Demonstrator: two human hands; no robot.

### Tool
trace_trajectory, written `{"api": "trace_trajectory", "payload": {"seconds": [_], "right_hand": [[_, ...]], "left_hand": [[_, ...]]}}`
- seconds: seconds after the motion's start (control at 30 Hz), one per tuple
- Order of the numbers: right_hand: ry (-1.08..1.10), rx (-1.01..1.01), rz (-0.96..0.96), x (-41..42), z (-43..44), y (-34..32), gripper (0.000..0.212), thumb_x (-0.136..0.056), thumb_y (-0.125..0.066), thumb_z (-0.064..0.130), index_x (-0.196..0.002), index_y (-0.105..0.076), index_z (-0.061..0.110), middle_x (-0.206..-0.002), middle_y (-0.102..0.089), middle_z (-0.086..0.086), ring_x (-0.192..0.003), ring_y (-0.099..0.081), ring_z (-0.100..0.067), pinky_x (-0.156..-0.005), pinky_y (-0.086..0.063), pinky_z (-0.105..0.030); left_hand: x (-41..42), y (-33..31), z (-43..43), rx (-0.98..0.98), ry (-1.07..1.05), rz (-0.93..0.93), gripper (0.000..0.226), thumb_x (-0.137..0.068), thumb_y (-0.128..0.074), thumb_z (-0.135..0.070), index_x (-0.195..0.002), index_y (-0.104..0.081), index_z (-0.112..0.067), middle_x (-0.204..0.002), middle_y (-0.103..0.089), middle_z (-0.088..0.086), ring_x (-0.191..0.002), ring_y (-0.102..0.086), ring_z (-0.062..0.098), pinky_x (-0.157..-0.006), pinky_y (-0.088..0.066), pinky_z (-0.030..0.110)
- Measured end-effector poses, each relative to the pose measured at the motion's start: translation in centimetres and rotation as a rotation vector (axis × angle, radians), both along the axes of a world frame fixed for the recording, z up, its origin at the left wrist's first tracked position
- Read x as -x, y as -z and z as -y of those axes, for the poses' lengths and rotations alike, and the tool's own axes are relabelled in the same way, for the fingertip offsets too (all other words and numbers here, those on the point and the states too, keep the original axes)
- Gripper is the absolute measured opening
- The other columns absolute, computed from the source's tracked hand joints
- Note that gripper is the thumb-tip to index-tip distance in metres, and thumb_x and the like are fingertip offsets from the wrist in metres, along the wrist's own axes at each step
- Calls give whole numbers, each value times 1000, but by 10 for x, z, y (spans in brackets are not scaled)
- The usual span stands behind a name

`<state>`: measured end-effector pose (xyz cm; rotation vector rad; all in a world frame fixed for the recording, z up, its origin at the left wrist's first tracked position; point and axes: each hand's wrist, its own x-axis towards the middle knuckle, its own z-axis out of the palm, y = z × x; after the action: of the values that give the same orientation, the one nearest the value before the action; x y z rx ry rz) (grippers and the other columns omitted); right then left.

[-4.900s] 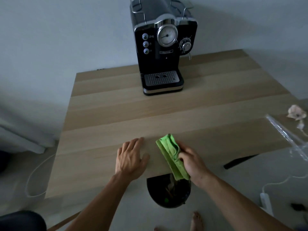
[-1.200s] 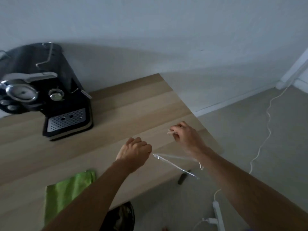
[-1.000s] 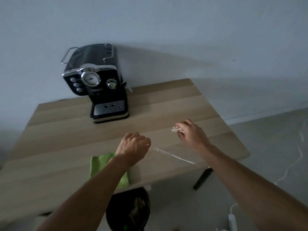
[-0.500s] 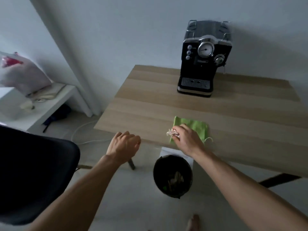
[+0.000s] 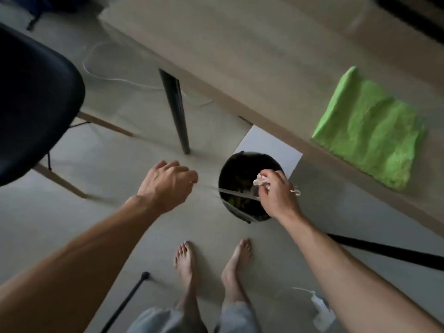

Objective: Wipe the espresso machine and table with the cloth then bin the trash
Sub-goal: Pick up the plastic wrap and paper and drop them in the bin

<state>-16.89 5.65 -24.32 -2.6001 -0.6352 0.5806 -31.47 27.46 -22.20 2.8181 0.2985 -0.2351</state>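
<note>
The right hand point(image 5: 276, 195) hangs over the open black bin point(image 5: 223, 174) on the floor, fingers curled round a crumpled pale scrap point(image 5: 260, 180). The left hand point(image 5: 168, 186) hovers just left of the bin, loosely fisted. It seems to pinch one end of a clear plastic strip point(image 5: 237, 193) stretching across the bin's mouth, though blur hides the grip. The green cloth point(image 5: 370, 131) lies spread flat on the table point(image 5: 240, 56) to the right, at its near edge.

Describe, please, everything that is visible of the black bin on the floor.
The black bin is round, open-topped, and stands upright on the floor beside the table, by a white sheet. Dark rubbish lies inside. The right hand, pinching a crumpled scrap, hovers over it; a clear plastic strip crosses its opening.
</note>
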Motion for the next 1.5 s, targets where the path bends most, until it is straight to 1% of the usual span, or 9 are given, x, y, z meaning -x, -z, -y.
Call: {"api": "trace_trajectory", "payload": {"seconds": [0.1,0.23,0.37,0.57,0.77,1.0,1.27,1.4,1.5], "right_hand": [[37,47,-1,-12,2,66,29,-84,-55,5,-111,-61,13,-116,-56,-12,-102,-56,-31,-85,-42,-32],[60,68,-8,-26,0,143,29,-88,-57,10,-116,-60,14,-118,-55,-10,-101,-56,-28,-76,-34,-19],[66,78,-41,-36,3,200,42,-92,-57,27,-132,-50,16,-137,-44,-5,-117,-49,-23,-78,-28,-12],[32,130,98,-53,39,247,55,-96,-49,26,-146,-29,13,-151,-27,-11,-138,-27,-26,-110,-25,-35],[57,184,299,-71,85,298,60,-94,-31,33,-148,-22,8,-152,-23,-17,-139,-21,-31,-108,-24,-44],[46,58,403,-70,106,331,55,-95,-33,22,-145,-26,2,-151,-23,-23,-139,-22,-35,-110,-22,-39],[20,44,449,-72,109,341,59,-93,-25,33,-147,-24,10,-154,-18,-16,-141,-17,-29,-112,-17,-37],[-3,100,400,-69,106,328,60,-92,-24,35,-148,-23,12,-154,-17,-15,-141,-18,-28,-111,-17,-36],[-1,123,331,-63,92,299,59,-93,-28,32,-148,-21,14,-153,-20,-13,-139,-22,-28,-110,-23,-40]], "left_hand": [[-2,61,8,42,-32,-1,16,-90,-57,-21,-100,-70,-20,-97,-71,0,-95,-62,26,-81,-43,36],[-8,132,16,71,-53,-8,16,-91,-55,-21,-99,-69,-19,-94,-71,1,-94,-62,28,-79,-42,36],[-15,189,23,88,-63,-26,20,-93,-50,-23,-102,-68,-20,-97,-70,-1,-96,-60,25,-80,-40,35],[-42,230,38,123,-57,-27,25,-95,-45,-28,-113,-63,-25,-108,-67,-4,-102,-57,21,-86,-39,34],[-81,261,54,113,21,-39,22,-93,-47,-30,-111,-58,-26,-107,-66,-3,-102,-56,23,-87,-41,35],[-133,304,101,-20,101,-1,21,-94,-41,-23,-109,-56,-23,-109,-64,-2,-106,-54,24,-86,-41,34],[-166,352,134,-232,146,-384,24,-98,-43,-23,-119,-55,-19,-123,-55,3,-116,-49,25,-88,-36,35],[-157,338,129,-226,131,-394,34,-99,-35,-24,-129,-49,-16,-134,-48,9,-122,-43,28,-94,-33,35],[-145,300,117,-91,41,-302,40,-97,-30,-31,-130,-46,-15,-134,-47,9,-121,-43,28,-94,-33,35]]}}
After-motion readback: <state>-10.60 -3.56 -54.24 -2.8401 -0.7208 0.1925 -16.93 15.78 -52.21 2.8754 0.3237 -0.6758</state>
